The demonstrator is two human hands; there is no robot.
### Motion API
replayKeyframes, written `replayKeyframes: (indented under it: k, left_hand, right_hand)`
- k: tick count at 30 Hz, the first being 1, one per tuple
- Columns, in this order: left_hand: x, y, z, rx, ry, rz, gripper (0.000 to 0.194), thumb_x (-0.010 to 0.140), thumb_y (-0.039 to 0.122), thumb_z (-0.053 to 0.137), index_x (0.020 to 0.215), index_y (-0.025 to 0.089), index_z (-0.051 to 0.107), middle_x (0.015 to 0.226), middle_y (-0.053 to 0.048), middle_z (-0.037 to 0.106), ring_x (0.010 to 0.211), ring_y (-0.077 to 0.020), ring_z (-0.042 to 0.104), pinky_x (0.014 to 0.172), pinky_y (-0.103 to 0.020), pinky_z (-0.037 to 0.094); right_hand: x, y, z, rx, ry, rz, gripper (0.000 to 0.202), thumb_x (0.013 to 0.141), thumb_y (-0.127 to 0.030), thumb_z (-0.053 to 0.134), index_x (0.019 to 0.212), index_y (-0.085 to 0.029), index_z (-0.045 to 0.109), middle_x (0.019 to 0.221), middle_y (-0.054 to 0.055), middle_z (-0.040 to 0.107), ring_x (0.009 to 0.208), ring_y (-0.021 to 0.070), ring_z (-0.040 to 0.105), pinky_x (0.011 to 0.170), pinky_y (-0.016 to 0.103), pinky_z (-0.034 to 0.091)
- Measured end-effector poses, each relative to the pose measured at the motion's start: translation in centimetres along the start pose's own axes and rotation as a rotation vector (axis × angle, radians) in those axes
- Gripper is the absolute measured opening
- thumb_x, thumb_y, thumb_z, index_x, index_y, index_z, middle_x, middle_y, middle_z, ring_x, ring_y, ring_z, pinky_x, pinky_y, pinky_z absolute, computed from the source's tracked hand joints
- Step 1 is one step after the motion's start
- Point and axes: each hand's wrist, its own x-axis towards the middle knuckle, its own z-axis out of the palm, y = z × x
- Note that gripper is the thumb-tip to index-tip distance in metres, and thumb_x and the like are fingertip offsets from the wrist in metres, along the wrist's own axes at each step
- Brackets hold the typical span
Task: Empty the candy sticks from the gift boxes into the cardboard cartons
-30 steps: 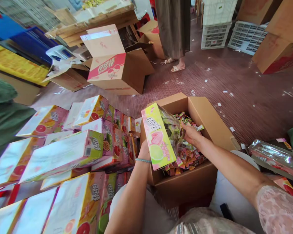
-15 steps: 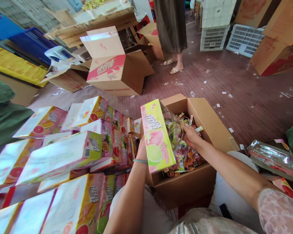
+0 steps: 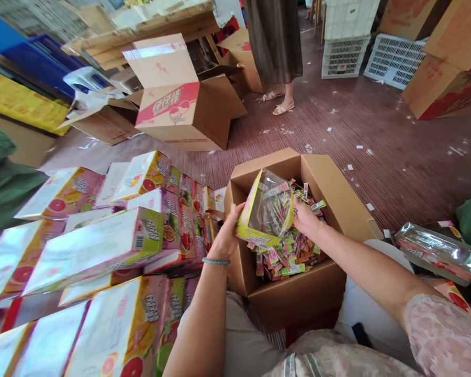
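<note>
Between my two hands is a yellow-green display box (image 3: 255,236) with a clear plastic window, tilted over an open cardboard carton (image 3: 298,309). My left hand (image 3: 226,235) grips its left side, thumb on the edge. On the other side my right hand (image 3: 304,215) closes on the clear window's edge. Many small colourful sachets (image 3: 290,259) fill the carton below. Whether any sachets are inside the display box or only show through the plastic, I cannot tell.
Stacked fruit-printed boxes (image 3: 94,246) cover the left side. A clear-topped package (image 3: 439,251) lies at right. Ahead are an open printed carton (image 3: 176,112), a standing person (image 3: 275,47) and white crates (image 3: 345,55). A person in green (image 3: 8,183) is at far left.
The display box has turned and tipped down toward the carton, so its printed face is turned away and its clear side shows. My left hand has shifted around its side.
</note>
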Motion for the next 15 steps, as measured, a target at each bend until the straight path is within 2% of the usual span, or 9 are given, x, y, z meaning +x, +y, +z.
replayKeyframes:
  k: [1,3,6,8,10,12,14,15]
  left_hand:
    - [-0.1,-0.1,-0.1,0.062,-0.002,0.027,0.080,0.076,0.052,0.092,0.144,0.016,0.068,0.124,-0.011,0.080,0.112,-0.0271,0.075,0.084,-0.027,0.059]
    - [-0.2,-0.3,-0.5,0.128,-0.001,0.036,0.087,0.067,0.033,0.097,0.147,0.018,0.067,0.120,-0.008,0.081,0.100,-0.0234,0.077,0.079,-0.024,0.057]
    - [-0.3,-0.2,-1.3,0.014,0.068,0.031,0.066,0.068,0.025,0.084,0.132,0.013,0.075,0.099,-0.006,0.083,0.081,-0.0210,0.075,0.070,-0.025,0.055]
    - [-0.4,0.0,-1.9,-0.119,0.138,0.067,0.049,0.067,0.023,0.076,0.115,0.011,0.080,0.091,-0.006,0.082,0.079,-0.0215,0.075,0.069,-0.026,0.054]
    - [-0.5,0.2,-2.3,-0.200,0.169,0.100,0.038,0.066,0.022,0.074,0.103,0.013,0.081,0.088,-0.006,0.082,0.079,-0.0214,0.074,0.070,-0.027,0.055]
    - [-0.7,0.2,-2.4,-0.208,0.134,0.111,0.036,0.063,0.023,0.077,0.098,0.013,0.082,0.086,-0.005,0.081,0.077,-0.0201,0.073,0.071,-0.026,0.055]
    - [-0.9,-0.2,-2.2,-0.175,0.062,0.099,0.043,0.061,0.026,0.081,0.101,0.012,0.084,0.088,-0.006,0.082,0.074,-0.0193,0.072,0.070,-0.026,0.055]
    - [-1.0,-0.5,-1.9,-0.148,0.022,0.091,0.049,0.059,0.028,0.083,0.106,0.012,0.084,0.090,-0.007,0.082,0.074,-0.0194,0.072,0.069,-0.026,0.054]
  right_hand:
    - [0.0,0.2,0.1,-0.006,0.019,-0.001,0.019,0.092,-0.034,0.081,0.086,-0.024,0.067,0.085,0.003,0.077,0.110,0.0259,0.074,0.101,0.040,0.062]
    - [-0.3,0.1,0.1,-0.045,-0.030,0.002,0.011,0.090,-0.030,0.080,0.091,-0.024,0.071,0.093,0.003,0.078,0.113,0.0251,0.072,0.106,0.041,0.059]
    - [-1.1,-0.8,-0.2,-0.325,-0.342,-0.140,0.018,0.090,-0.036,0.080,0.103,-0.025,0.077,0.113,0.003,0.078,0.125,0.0261,0.067,0.117,0.044,0.052]
    - [-1.5,-1.7,-0.6,-0.655,-0.585,-0.351,0.019,0.094,-0.038,0.078,0.107,-0.025,0.081,0.125,0.006,0.075,0.132,0.0272,0.063,0.123,0.045,0.046]
    - [-1.5,-2.4,-0.9,-0.955,-0.756,-0.569,0.020,0.100,-0.033,0.068,0.109,-0.024,0.084,0.135,0.009,0.072,0.135,0.0279,0.062,0.123,0.046,0.046]
    - [-1.6,-2.6,-0.6,-1.129,-0.824,-0.730,0.032,0.105,-0.027,0.055,0.115,-0.026,0.085,0.143,0.011,0.069,0.138,0.0280,0.062,0.123,0.048,0.047]
    - [-1.8,-2.5,0.0,-1.219,-0.798,-0.821,0.037,0.107,-0.028,0.051,0.127,-0.028,0.082,0.152,0.010,0.064,0.145,0.0293,0.057,0.126,0.052,0.044]
    - [-2.1,-2.5,0.3,-1.250,-0.757,-0.838,0.037,0.106,-0.033,0.055,0.134,-0.028,0.079,0.156,0.010,0.061,0.150,0.0314,0.052,0.129,0.055,0.040]
